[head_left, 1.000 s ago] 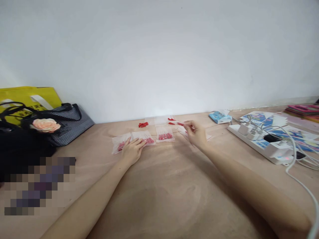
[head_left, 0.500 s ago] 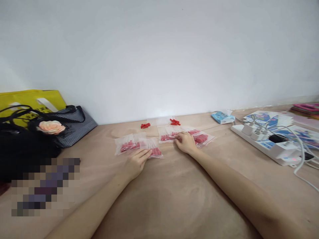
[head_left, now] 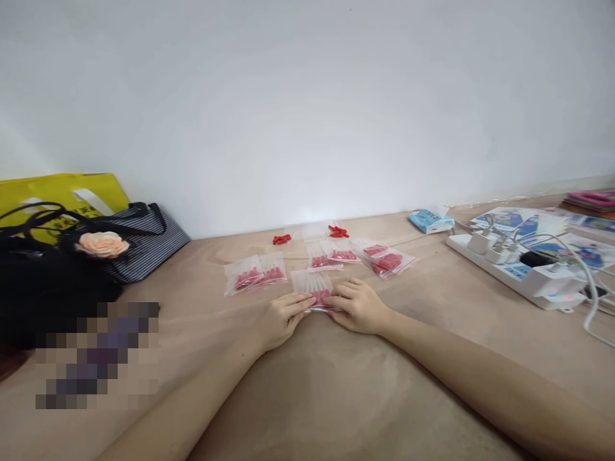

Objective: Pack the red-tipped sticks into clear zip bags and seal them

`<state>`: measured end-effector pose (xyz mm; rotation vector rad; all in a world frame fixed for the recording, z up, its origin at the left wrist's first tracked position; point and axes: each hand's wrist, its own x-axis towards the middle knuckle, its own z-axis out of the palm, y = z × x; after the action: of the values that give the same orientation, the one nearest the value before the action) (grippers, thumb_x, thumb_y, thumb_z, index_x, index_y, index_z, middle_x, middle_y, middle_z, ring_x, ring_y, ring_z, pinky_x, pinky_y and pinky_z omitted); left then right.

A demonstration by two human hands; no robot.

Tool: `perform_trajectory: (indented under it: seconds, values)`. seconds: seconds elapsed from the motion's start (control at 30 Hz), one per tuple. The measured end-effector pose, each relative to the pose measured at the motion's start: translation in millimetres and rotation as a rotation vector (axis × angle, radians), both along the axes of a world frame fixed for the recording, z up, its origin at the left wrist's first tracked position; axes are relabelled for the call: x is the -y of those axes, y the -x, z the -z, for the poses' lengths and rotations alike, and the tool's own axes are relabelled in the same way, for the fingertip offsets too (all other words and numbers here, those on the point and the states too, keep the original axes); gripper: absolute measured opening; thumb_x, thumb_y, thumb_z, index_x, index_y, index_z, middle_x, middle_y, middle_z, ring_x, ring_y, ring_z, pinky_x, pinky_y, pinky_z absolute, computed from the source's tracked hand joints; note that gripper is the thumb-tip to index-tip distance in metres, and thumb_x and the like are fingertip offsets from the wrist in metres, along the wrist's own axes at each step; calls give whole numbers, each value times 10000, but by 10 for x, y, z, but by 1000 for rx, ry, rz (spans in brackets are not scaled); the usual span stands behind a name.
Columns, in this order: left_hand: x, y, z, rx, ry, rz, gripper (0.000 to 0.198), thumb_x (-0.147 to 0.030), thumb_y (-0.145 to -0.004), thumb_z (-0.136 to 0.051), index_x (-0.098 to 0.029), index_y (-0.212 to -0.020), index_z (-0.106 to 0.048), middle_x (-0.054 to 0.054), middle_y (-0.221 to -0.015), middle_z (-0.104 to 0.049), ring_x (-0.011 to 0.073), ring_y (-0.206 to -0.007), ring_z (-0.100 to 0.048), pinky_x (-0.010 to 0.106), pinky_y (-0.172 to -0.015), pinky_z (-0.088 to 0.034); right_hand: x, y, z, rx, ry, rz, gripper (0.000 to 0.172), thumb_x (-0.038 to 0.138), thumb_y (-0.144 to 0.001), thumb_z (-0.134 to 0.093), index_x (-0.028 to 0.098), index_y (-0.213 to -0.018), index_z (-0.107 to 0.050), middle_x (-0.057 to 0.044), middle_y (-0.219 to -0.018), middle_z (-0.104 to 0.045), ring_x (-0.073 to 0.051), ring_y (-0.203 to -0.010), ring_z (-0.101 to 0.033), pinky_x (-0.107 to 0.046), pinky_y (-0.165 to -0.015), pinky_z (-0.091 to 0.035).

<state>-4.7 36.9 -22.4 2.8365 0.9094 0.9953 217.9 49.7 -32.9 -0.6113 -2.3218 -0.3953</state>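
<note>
Since half a second ago the two hands have drawn in toward each other and toward the person. The right hand (head_left: 358, 306) has left the middle packets, and one small clear bag (head_left: 312, 286) now lies apart from the rest, nearer the body.

Head view: that bag of red pieces lies flat on the table (head_left: 336, 390), between the hands and touching both. The left hand (head_left: 281, 318) has its fingers stretched onto the bag's left edge, and the right hand's fingertips rest on its right edge. Neither hand is closed round it; they lie loosely spread, side by side and almost meeting. This looks like pinning and smoothing it against the table, not lifting it.

Behind it the other bags lie in loose groups. The left pair (head_left: 255, 274) overlaps, the middle bags (head_left: 331, 256) lie beyond the held one, and the right bags (head_left: 387, 259) are fanned out. Flat and spread like this, each one probably stays in sight and in reach.

Two small heaps of loose red pieces (head_left: 282, 239) (head_left: 338, 232) sit near the wall, with some clear packets just beside them.

A white power strip (head_left: 523, 282) with plugs and cables lies well to the right. A blue tissue pack (head_left: 431, 221) is behind it.

At the left, a striped bag (head_left: 144, 240), a yellow bag (head_left: 62, 192) and a black bag (head_left: 43, 288) bearing a fabric rose (head_left: 102, 244) lean against the wall.
</note>
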Motion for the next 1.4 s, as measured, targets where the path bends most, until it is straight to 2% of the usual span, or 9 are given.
perform_trajectory:
  seconds: [0.1,0.2,0.33,0.43,0.53,0.73,0.9,1.23,1.4]
  values:
    - [17,15,-15,3,36,-10,269,-168,-871,-438,-189,-1078,-608,61,-1037,-661,167,-951,-621,318,-827,-534,-17,8,1,52,-148,-12,169,187,-825,-456,174,-775,-617,-16,-669,-585,-112,-597,-476,-274,-588,-285]
    - [32,78,-27,-7,13,-36,260,-193,-861,-467,-166,-1079,-604,81,-1037,-659,178,-942,-627,316,-818,-536,-32,-11,-4,76,-214,-6,210,159,-843,-434,164,-726,-609,-13,-619,-567,-110,-575,-459,-271,-573,-277]
    - [41,185,-41,-28,-147,-72,260,-151,-861,-444,-155,-1074,-592,90,-1004,-661,172,-920,-631,301,-802,-537,-47,-27,13,32,-181,3,212,155,-849,-428,162,-741,-611,-20,-632,-571,-112,-594,-464,-251,-560,-297]
    - [32,229,-39,-52,-289,-64,221,-130,-864,-437,-154,-994,-614,85,-937,-670,159,-871,-640,275,-767,-540,-48,-23,34,-21,-145,2,184,148,-840,-443,162,-781,-617,-23,-675,-592,-112,-613,-471,-237,-535,-300]
    - [19,237,-20,-63,-358,-43,178,-142,-866,-450,-151,-888,-627,70,-854,-681,148,-780,-653,246,-693,-544,-52,-29,34,-37,-153,-6,169,155,-839,-458,157,-787,-619,-25,-681,-593,-110,-618,-470,-233,-526,-298]
    - [1,241,4,-77,-372,-42,188,-144,-868,-447,-155,-815,-627,50,-797,-688,135,-702,-660,218,-616,-534,-92,-83,-27,112,-306,-60,199,167,-848,-467,143,-709,-608,-17,-602,-551,-119,-592,-436,-264,-536,-276]
    - [-8,242,2,-79,-372,-37,183,-160,-867,-454,-157,-822,-631,48,-806,-695,135,-725,-664,219,-638,-536,-118,-95,-38,198,-328,-95,231,134,-865,-410,131,-726,-596,-27,-610,-538,-121,-592,-422,-270,-528,-258]
    - [2,220,-13,-37,-372,-77,178,-137,-851,-468,-157,-779,-629,45,-751,-688,138,-665,-654,244,-616,-537,-114,-56,-36,163,-282,-46,289,131,-866,-380,150,-642,-561,-29,-601,-533,-125,-603,-432,-264,-545,-274]
    - [-27,46,-12,-23,-389,-73,144,-146,-836,-511,-159,-928,-621,68,-897,-683,165,-839,-637,303,-766,-525,-89,15,-50,45,-249,-11,267,163,-842,-434,157,-596,-538,-15,-576,-521,-115,-595,-433,-251,-550,-275]
